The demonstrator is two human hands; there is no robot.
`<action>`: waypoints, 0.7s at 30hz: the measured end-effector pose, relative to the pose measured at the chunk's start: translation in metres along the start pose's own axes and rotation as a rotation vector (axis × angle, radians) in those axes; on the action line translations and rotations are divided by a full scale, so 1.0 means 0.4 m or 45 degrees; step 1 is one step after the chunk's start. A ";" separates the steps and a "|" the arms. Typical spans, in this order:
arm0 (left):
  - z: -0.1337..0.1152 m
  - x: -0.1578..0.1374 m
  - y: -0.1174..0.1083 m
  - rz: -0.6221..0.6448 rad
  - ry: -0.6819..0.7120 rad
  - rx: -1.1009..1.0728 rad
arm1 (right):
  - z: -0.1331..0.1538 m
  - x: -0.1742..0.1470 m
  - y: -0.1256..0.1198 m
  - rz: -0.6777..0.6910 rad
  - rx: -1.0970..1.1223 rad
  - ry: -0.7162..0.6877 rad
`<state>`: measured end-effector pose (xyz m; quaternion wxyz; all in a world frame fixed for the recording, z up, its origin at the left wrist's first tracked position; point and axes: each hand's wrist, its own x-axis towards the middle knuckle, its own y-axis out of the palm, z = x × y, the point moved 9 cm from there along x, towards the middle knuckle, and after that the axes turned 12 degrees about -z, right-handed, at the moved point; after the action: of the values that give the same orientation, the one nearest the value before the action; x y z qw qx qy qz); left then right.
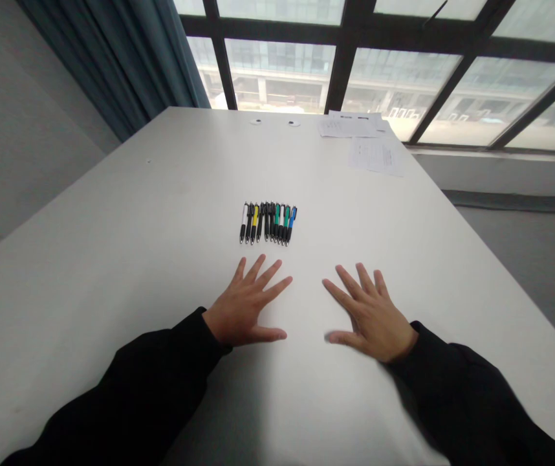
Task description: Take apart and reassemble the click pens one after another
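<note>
My left hand [241, 307] rests palm down on the white table [171, 226] with its fingers spread and nothing in it. Apart from it, my right hand [372, 317] lies the same way, fingers fanned out, also holding nothing. Just beyond my left fingertips several click pens lie side by side in a row, pointing away from me. At the row's left end is a white pen [244, 220], with a yellow pen [255, 220] close by. Black and green pens fill the middle, and a blue pen [292, 220] ends the row on the right. Neither hand touches them.
Printed paper sheets [352, 126] lie at the table's far right corner. Two small round fittings [256, 122] sit near the far edge. Behind the table are a dark-framed window [282, 71] and a blue curtain [127, 58] at the left.
</note>
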<state>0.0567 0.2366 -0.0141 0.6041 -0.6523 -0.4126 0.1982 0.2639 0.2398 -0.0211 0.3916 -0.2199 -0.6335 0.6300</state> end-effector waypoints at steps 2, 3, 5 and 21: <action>0.001 -0.001 0.002 0.007 0.002 -0.006 | -0.001 0.000 -0.001 -0.004 0.006 0.004; 0.002 -0.002 0.003 0.009 0.005 -0.008 | -0.001 0.000 0.000 -0.005 0.009 0.005; 0.005 -0.004 0.003 -0.001 0.009 -0.010 | -0.002 -0.001 0.001 -0.001 0.013 0.004; 0.016 -0.009 0.016 0.054 0.002 0.000 | -0.008 -0.004 0.001 -0.020 0.023 0.008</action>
<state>0.0514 0.2382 -0.0226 0.6002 -0.6611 -0.3982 0.2103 0.2670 0.2406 -0.0220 0.4003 -0.2133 -0.6284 0.6320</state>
